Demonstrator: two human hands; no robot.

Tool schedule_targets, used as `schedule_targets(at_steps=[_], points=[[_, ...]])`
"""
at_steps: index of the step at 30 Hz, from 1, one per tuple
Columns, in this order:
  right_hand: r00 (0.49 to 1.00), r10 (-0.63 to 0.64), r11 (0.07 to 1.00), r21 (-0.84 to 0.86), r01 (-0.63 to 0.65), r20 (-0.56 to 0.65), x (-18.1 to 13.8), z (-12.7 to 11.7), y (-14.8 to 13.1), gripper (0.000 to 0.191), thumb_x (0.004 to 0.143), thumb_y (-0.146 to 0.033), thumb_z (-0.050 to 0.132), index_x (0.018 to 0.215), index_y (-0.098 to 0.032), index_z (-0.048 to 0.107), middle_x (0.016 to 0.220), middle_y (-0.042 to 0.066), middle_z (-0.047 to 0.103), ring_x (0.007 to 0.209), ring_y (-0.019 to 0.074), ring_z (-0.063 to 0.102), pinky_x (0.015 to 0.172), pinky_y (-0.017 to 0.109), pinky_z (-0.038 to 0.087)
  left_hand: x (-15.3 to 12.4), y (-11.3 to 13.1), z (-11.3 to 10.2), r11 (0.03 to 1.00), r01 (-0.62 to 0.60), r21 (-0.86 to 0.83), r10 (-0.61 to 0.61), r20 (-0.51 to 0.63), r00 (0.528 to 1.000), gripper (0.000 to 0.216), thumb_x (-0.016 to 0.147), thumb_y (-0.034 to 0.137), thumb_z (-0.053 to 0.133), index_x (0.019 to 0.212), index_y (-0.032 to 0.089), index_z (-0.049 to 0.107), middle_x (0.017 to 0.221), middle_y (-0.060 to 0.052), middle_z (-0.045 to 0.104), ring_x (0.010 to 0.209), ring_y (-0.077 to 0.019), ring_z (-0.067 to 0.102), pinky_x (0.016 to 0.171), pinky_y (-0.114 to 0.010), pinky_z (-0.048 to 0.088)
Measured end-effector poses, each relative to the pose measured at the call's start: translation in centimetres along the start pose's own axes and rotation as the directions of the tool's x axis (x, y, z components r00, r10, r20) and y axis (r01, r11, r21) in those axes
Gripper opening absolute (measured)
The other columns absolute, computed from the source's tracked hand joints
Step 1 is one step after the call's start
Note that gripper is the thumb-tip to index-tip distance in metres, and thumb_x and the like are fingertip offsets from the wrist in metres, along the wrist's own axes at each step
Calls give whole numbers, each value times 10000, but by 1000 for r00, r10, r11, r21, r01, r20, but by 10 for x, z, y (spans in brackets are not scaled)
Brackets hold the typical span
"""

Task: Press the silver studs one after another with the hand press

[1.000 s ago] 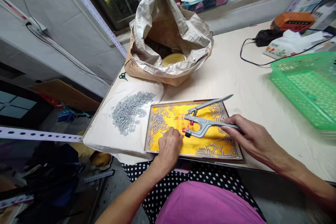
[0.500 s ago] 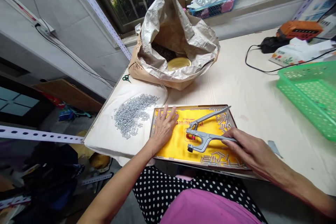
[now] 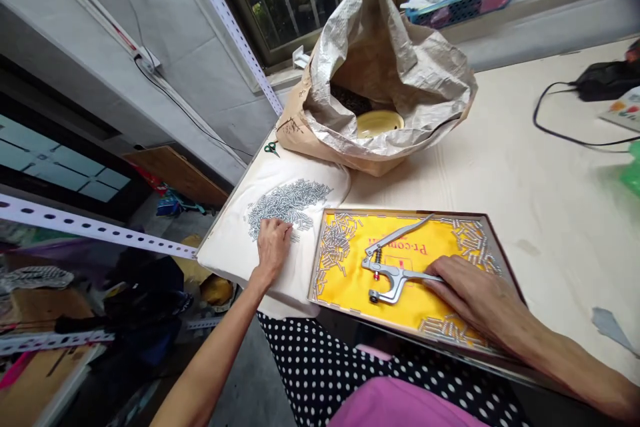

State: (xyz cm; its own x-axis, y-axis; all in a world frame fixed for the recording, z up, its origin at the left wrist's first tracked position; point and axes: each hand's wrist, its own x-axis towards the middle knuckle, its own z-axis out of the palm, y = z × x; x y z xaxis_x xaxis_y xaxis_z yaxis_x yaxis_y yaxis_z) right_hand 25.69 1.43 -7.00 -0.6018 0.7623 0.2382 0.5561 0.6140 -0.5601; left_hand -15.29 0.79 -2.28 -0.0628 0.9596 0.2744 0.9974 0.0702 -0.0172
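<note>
My right hand (image 3: 473, 293) is closed around the lower handle of grey metal snap pliers (image 3: 397, 280), whose jaws point left. The pliers' other handle is swung up and away. They are over a shallow tray (image 3: 493, 240) lined with yellow printed plastic (image 3: 350, 293). Small silvery metal pins (image 3: 340, 240) lie along the tray's left side, with more in its right corners. To the left, my left hand (image 3: 273, 250) reaches the near edge of a pile of the same pins (image 3: 293, 200) on white cloth. Its fingers are curled down, and their tips are hidden.
A large open paper sack (image 3: 345, 150) with a yellow bowl (image 3: 380, 124) inside stands behind the tray. Green scissors (image 3: 271, 148) lie near the table's left edge. At right are a black cable (image 3: 543, 123) and a grey scrap (image 3: 611, 327).
My left hand has moved left from the tray to the pin pile, uncovering pins at the tray's left side. My right hand still holds the pliers. The view has turned left.
</note>
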Motion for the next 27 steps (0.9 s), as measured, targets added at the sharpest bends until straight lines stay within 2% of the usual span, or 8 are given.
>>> schedule_targets(at_steps=[3,6,12,18,22,25,27], points=[[999,-35,997,-75,35,3,-2,2,2,361,1036,-459,377,867,-227,597,868,72,626,813,227,596,737,378,483,1,-4,9,992,-122,35,118,103,988,240,988,268,522,955,185,745,963,-99,683,947,-273,497,806,-376,438],[998,-44,992,-113,48,40,-1,-1,2,336,1037,-423,384,863,-228,595,868,70,618,806,223,586,736,373,482,7,0,15,975,-209,74,193,178,965,228,995,267,514,954,174,718,956,-100,677,944,-268,504,793,-372,426],[992,-61,988,-134,76,110,3,-10,-1,249,1023,-350,433,900,-220,606,870,65,627,812,221,599,718,354,489,19,-6,14,930,-364,56,333,295,896,278,1014,200,432,857,156,658,903,-102,645,910,-248,519,790,-349,435],[986,-80,986,-132,99,145,9,-14,-8,185,1005,-315,478,948,-214,622,896,69,638,818,213,598,720,341,470,20,-7,11,936,-353,-10,334,344,877,286,996,198,396,893,155,659,922,-100,638,924,-235,550,832,-353,467],[981,-100,973,-192,131,164,16,-11,-12,183,1005,-301,478,949,-196,616,909,79,636,817,224,572,695,352,432,29,-5,6,952,-297,-70,302,367,880,288,952,206,428,780,170,655,839,-95,640,868,-238,589,818,-355,483],[980,-99,958,-249,140,170,19,-7,-14,173,1001,-212,447,927,-195,602,873,69,631,786,215,539,674,345,392,33,3,-4,971,-210,-118,237,316,919,246,905,207,479,744,174,662,814,-103,654,835,-242,617,800,-356,492],[979,-108,947,-281,154,172,19,-4,-15,195,994,-143,416,928,-196,591,852,58,623,786,207,519,689,340,371,27,18,-15,973,-88,-211,138,233,963,201,879,236,525,782,169,688,836,-101,681,820,-232,634,788,-347,500]])
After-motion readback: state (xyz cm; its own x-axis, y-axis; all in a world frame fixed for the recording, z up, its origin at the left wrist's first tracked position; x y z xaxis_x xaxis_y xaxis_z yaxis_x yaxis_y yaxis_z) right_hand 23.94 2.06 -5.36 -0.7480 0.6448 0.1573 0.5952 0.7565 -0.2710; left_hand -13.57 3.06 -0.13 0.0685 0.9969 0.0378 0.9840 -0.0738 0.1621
